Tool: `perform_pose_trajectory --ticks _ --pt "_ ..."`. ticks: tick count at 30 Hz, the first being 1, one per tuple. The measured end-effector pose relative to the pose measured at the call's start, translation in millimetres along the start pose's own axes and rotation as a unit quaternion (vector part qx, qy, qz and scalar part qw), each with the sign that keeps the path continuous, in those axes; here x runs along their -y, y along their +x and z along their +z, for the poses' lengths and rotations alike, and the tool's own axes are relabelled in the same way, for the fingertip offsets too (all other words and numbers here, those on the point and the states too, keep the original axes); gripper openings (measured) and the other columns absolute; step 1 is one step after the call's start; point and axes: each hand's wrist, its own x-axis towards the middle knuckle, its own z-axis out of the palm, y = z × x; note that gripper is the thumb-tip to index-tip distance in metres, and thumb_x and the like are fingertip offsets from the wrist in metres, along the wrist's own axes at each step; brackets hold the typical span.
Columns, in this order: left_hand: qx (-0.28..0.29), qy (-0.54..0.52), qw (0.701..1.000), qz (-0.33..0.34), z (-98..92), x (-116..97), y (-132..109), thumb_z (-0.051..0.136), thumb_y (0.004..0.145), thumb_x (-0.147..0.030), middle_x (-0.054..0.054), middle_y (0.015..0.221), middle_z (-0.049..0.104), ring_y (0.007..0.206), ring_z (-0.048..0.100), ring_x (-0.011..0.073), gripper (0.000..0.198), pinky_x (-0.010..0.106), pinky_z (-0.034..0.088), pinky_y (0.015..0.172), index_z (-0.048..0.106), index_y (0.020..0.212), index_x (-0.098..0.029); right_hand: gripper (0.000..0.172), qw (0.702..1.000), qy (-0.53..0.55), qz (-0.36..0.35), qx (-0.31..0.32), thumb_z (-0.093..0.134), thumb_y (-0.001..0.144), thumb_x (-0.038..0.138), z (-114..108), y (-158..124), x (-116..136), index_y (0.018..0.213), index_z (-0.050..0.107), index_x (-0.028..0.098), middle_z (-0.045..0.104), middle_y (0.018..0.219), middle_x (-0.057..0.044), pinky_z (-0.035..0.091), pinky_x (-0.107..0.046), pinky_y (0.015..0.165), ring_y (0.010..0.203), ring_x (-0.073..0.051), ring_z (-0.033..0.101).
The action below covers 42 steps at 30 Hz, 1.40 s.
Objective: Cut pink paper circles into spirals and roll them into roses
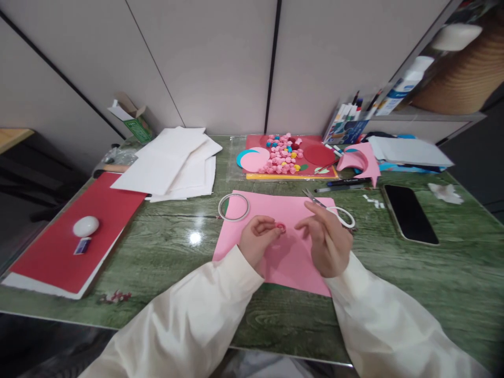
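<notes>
My left hand (256,239) is closed, its fingertips pinching a small pink-red curl of paper (280,227) above a pink paper sheet (289,268). To its right, my right hand (331,242) holds nothing, its fingers apart and partly bent over the same sheet. Scissors (313,197) lie by the sheet's upper right corner, partly hidden behind my right hand. Close to that hand is a white loop (343,216); whether it belongs to the scissors I cannot tell. A pale ring (233,207) rests across the sheet's upper left corner.
Behind the sheet, a tray (271,176) holds several pink paper flowers (281,155). White papers (169,163) and a red sheet (82,231) with a white oval object (85,227) lie left. Pens (346,184) and a phone (410,214) lie right.
</notes>
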Motion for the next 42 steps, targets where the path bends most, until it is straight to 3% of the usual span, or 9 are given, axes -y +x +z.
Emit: perform_pose_trajectory --ticks 3,5,8,13,18,26,32,36,42 --pt "0.019 -0.022 1.000 -0.011 -2.2 1 2 0.071 0.056 -0.018 0.001 0.068 0.063 0.063 0.061 0.0117 0.031 0.024 0.046 0.061 0.051 0.079 -0.015 0.015 0.970 0.184 0.145 0.069 0.053 0.079 0.028 12 6 -5 0.091 0.055 0.020 0.063 0.094 -0.007 0.048 -0.033 0.071 0.086 -0.018 0.060" --pt "0.021 -0.011 1.000 -0.007 -3.0 -1 2 0.071 0.056 -0.020 0.001 0.068 0.063 0.059 0.059 0.0103 0.031 0.022 0.045 0.056 0.051 0.079 -0.016 0.022 0.917 0.302 0.221 0.139 0.062 0.071 0.032 19 9 -7 0.086 0.052 0.020 0.063 0.089 -0.006 0.050 -0.031 0.065 0.079 -0.018 0.062" --pt "0.016 0.024 1.000 -0.004 -2.3 -6 1 0.072 0.055 -0.023 0.001 0.070 0.063 0.054 0.056 0.0089 0.032 0.020 0.042 0.049 0.050 0.079 -0.016 0.026 0.872 0.364 0.284 0.160 0.066 0.066 0.034 23 9 -7 0.080 0.050 0.019 0.063 0.078 -0.003 0.051 -0.030 0.061 0.068 -0.015 0.062" --pt "-0.003 0.081 0.996 0.027 1.0 -12 -1 0.071 0.055 -0.023 0.000 0.068 0.062 0.047 0.048 0.0052 0.032 0.016 0.033 0.041 0.049 0.078 -0.016 0.027 0.870 0.374 0.288 0.140 0.069 0.063 0.034 21 7 -5 0.078 0.051 0.019 0.063 0.075 -0.002 0.051 -0.031 0.064 0.069 -0.015 0.062" --pt "0.030 0.123 0.986 0.107 2.2 -16 -5 0.068 0.059 -0.020 -0.001 0.070 0.064 0.040 0.034 0.0020 0.029 0.017 0.026 0.041 0.047 0.079 -0.018 0.031 0.878 0.378 0.264 0.131 0.070 0.063 0.031 15 7 -1 0.088 0.054 0.021 0.064 0.078 -0.003 0.053 -0.030 0.064 0.072 -0.017 0.063" --pt "0.045 0.128 0.980 0.144 3.2 -19 -11 0.068 0.059 -0.018 -0.002 0.072 0.063 0.040 0.035 0.0029 0.028 0.019 0.025 0.041 0.047 0.077 -0.019 0.030 0.890 0.375 0.227 0.125 0.069 0.066 0.024 9 6 5 0.093 0.054 0.022 0.065 0.084 -0.004 0.054 -0.031 0.067 0.078 -0.017 0.063" --pt "0.057 0.059 0.994 0.069 0.2 -12 -3 0.069 0.059 -0.019 0.001 0.074 0.063 0.060 0.055 0.0090 0.032 0.021 0.041 0.055 0.050 0.084 -0.018 0.032 0.873 0.394 0.254 0.136 0.071 0.064 0.023 17 9 -8 0.091 0.053 0.021 0.063 0.082 -0.003 0.052 -0.029 0.069 0.078 -0.016 0.062" --pt "0.053 -0.004 0.999 -0.001 -3.2 -8 1 0.070 0.059 -0.020 0.001 0.073 0.063 0.063 0.059 0.0121 0.033 0.025 0.045 0.057 0.051 0.086 -0.017 0.022 0.876 0.368 0.273 0.150 0.060 0.074 0.031 17 10 -9 0.092 0.053 0.020 0.061 0.082 -0.003 0.050 -0.029 0.070 0.080 -0.015 0.060" --pt "0.062 -0.031 0.998 0.003 -3.2 -6 2 0.070 0.059 -0.017 0.002 0.073 0.064 0.066 0.059 0.0114 0.020 0.023 0.044 0.057 0.057 0.074 -0.013 0.021 0.880 0.358 0.270 0.155 0.060 0.074 0.032 16 11 -7 0.090 0.053 0.021 0.060 0.085 -0.003 0.048 -0.029 0.075 0.083 -0.015 0.059"
